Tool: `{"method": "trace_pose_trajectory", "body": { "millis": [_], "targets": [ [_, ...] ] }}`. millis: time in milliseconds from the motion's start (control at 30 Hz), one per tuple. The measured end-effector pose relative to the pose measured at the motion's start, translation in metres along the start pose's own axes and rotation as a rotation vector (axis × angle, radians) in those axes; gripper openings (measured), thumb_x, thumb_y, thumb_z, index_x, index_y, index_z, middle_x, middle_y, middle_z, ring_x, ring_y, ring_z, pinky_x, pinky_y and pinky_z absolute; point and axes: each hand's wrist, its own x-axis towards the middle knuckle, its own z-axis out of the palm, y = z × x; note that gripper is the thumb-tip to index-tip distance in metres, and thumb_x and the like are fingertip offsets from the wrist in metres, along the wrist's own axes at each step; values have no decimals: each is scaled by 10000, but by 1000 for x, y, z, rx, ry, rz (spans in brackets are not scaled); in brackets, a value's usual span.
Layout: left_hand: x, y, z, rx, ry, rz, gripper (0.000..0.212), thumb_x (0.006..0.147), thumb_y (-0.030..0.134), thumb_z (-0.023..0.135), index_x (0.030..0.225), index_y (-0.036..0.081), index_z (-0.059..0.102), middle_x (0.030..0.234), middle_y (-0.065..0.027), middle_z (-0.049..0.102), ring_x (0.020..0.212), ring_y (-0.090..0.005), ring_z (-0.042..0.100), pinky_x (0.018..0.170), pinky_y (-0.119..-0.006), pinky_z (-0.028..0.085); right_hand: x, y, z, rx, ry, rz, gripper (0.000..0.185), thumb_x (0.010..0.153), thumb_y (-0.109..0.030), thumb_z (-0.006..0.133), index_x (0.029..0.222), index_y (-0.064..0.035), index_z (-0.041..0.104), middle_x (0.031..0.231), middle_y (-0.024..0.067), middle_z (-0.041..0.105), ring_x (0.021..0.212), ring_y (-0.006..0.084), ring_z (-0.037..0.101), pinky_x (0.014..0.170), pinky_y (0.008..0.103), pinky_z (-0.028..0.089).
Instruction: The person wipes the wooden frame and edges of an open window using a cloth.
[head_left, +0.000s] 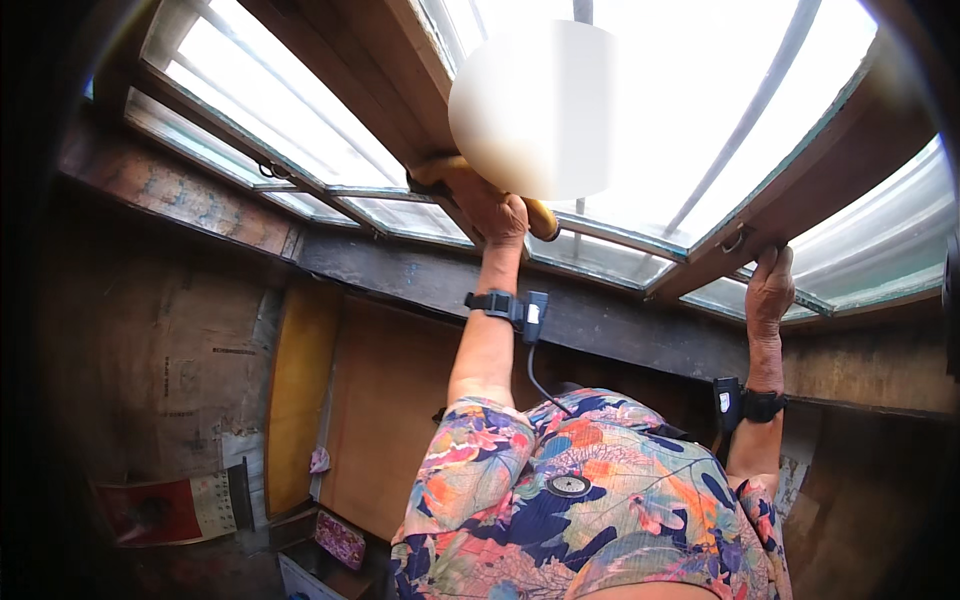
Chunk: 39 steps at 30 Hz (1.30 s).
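Note:
My left hand (491, 206) is raised to the window and closed around a yellow folded cloth or pad (544, 217). One end of it sticks out to the right of my fist, and another part shows at the left against a wooden window post (375, 82). A blurred patch covers part of the glass just above this hand. Farther right, my right hand (770, 289) reaches up with its fingertips at the lower part of a brown wooden window frame (817, 172). Its fingers are close together; whether they grip the frame is not plain. Bright glass panes (675, 97) fill the top.
A dark wooden sill beam (405, 274) runs below the panes. Metal latches (733, 241) sit on the frames. Vertical bars (742, 135) show behind the glass. At lower left are a yellow board (300, 405), a brown panel (382, 420) and a wall calendar (214, 502).

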Motion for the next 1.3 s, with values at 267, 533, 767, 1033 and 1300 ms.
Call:
{"method": "trace_pose_trajectory", "body": {
  "millis": [267,533,767,1033,1300],
  "targets": [
    [-73,17,27,-39,-62,-524,633,920,365,430,1405,32,195,1437,-227,218,1336,-358,208,1090,-432,171,-1,0,-5,51,-1,24,189,947,-228,432,1012,-71,514,768,168,632,721,393,603,593,453,455],
    [-114,118,12,-436,-224,-477,676,908,220,470,1415,-15,90,1467,-250,93,1351,-369,141,1107,-376,103,-1,0,8,2,66,-39,184,932,-248,458,982,-80,513,677,169,604,615,394,586,520,462,451],
    [-66,146,-47,-1217,-245,-1062,405,983,283,338,1245,-5,450,1226,-115,486,1132,-211,472,973,-329,384,1,-4,-1,-21,30,-20,165,929,-244,459,960,-86,493,635,177,589,591,393,586,508,476,449],
    [49,107,-46,-452,71,-97,502,937,297,346,1343,2,356,1386,-201,341,1267,-323,359,1059,-424,265,1,-6,-1,-21,71,-14,155,922,-217,480,892,-68,452,569,182,552,534,389,573,443,460,440],
    [125,190,-13,-474,256,259,669,787,136,580,1375,4,292,1350,-201,374,1128,-330,493,993,-405,358,1,-17,-2,35,77,4,141,899,-200,512,858,-74,464,567,166,539,527,387,551,454,468,416]
  ]
}}
